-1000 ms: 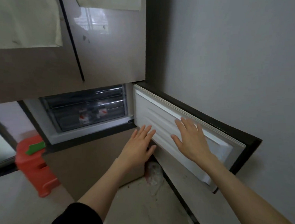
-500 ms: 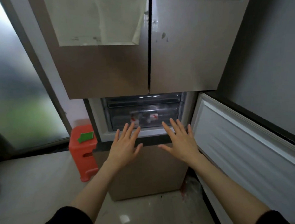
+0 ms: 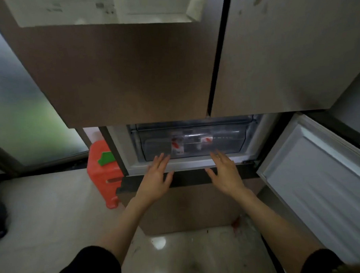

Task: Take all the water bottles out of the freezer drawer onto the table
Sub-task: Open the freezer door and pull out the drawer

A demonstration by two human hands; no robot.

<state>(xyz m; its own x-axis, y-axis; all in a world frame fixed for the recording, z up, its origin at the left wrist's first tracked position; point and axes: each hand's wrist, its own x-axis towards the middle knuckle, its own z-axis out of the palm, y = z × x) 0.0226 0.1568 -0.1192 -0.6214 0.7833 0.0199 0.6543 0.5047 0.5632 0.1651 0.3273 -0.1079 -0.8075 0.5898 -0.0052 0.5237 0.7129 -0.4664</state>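
The clear plastic freezer drawer (image 3: 226,142) sits pushed in, inside the open compartment under the fridge's two upper doors. Through its front I see two water bottles with red-and-white labels: one (image 3: 177,147) at left centre, one (image 3: 206,139) lying to its right. My left hand (image 3: 157,178) and my right hand (image 3: 226,173) are stretched out side by side just below the drawer front, fingers straight and spread, holding nothing. Their fingertips reach the drawer's lower edge; I cannot tell whether they touch it.
The freezer door (image 3: 321,181) stands swung open on the right, its white inner face towards me. A lower brown drawer front (image 3: 188,208) is closed beneath my hands. An orange plastic stool (image 3: 102,177) with a green piece on it stands at left on the pale tiled floor.
My hands left the inner face of the open door and swung left to the drawer front. The view turned from the door to face the freezer compartment and came closer.
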